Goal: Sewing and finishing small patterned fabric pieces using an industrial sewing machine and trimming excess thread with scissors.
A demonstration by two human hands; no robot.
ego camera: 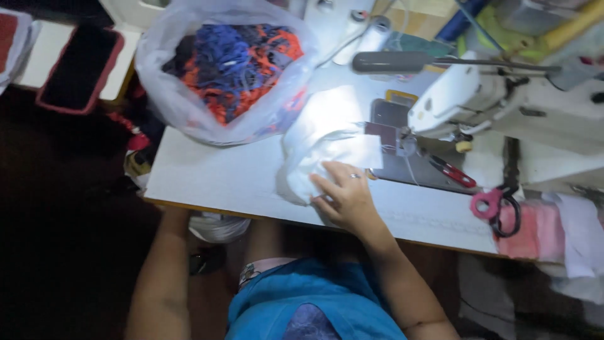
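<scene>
Far left there's a dark rectangular tray with a reddish-pink rim (80, 68) sitting on a pale ledge, well off from where I'm working. My left hand is out of sight: the forearm drops below the front edge of the table, so I can't tell what those fingers are doing.

Next over is a big crinkly clear plastic bag (189, 94), mouth open, stuffed with tangled scraps of blue, orange and dark fabric (236, 63). It slumps on the smooth white tabletop (214, 176), near the left corner. There's a bare strip of table between the bag and the front edge, so room to slide stuff there.

Then the soft, rumpled white cloth (314, 148), bunched up and lit bright by the machine lamp. It lies right in the middle of the table, running up to the needle area. My right hand (346, 195) lies flat on its lower edge, fingers spread a little and pressing down, not pinching anything. Ring on one finger.

Right of that: the grey metal plate (402, 167), the bulky white sewing machine head (503, 101), small red-handled snips (454, 173) on the plate, and pink-and-black scissors (500, 204) just beside a fuzzy pink cloth (535, 230). That side's crowded.
</scene>
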